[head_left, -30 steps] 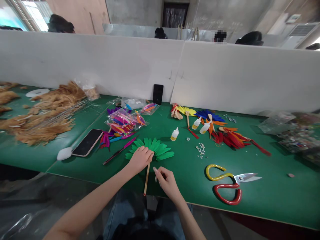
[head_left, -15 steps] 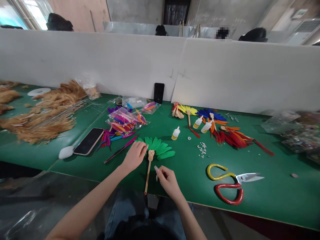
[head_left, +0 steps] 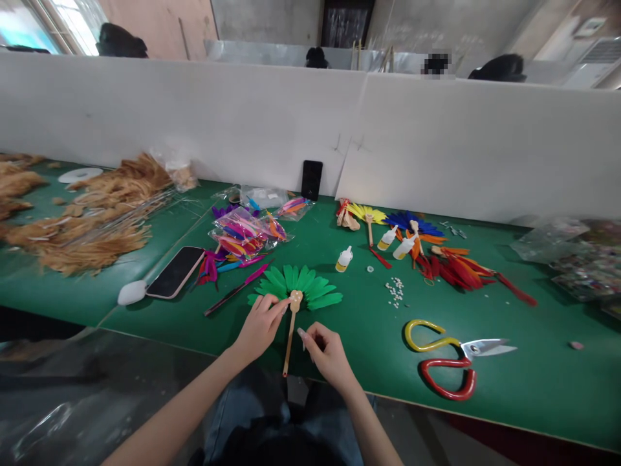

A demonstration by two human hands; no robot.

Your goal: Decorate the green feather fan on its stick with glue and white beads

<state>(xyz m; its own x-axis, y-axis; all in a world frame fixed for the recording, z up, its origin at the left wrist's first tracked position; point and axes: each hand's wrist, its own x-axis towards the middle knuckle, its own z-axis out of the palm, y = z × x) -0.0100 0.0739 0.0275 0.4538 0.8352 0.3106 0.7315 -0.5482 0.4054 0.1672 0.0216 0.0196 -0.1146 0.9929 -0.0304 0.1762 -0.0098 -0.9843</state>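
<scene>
A green feather fan (head_left: 301, 285) lies flat on the table in front of me, its wooden handle (head_left: 290, 343) towards me. Small white beads dot the wooden piece (head_left: 295, 299) where handle and feathers meet. My left hand (head_left: 262, 321) is at the fan's left, index finger stretched out with its tip on that piece; it holds nothing that I can see. Just right of the handle, my right hand (head_left: 326, 349) is closed, thumb and fingers pinched together; whatever may be between them is too small to make out.
Scissors (head_left: 460, 356) with yellow and red handles lie at the right, below loose white beads (head_left: 395, 292). A glue bottle (head_left: 344, 259) stands beyond the fan. Bagged feathers (head_left: 247, 230) and a phone (head_left: 176, 273) are to the left. A white partition (head_left: 218, 123) borders the table's back.
My left hand has moved down off the green feathers, and its index fingertip now touches the wooden piece. The right hand stays pinched beside the handle.
</scene>
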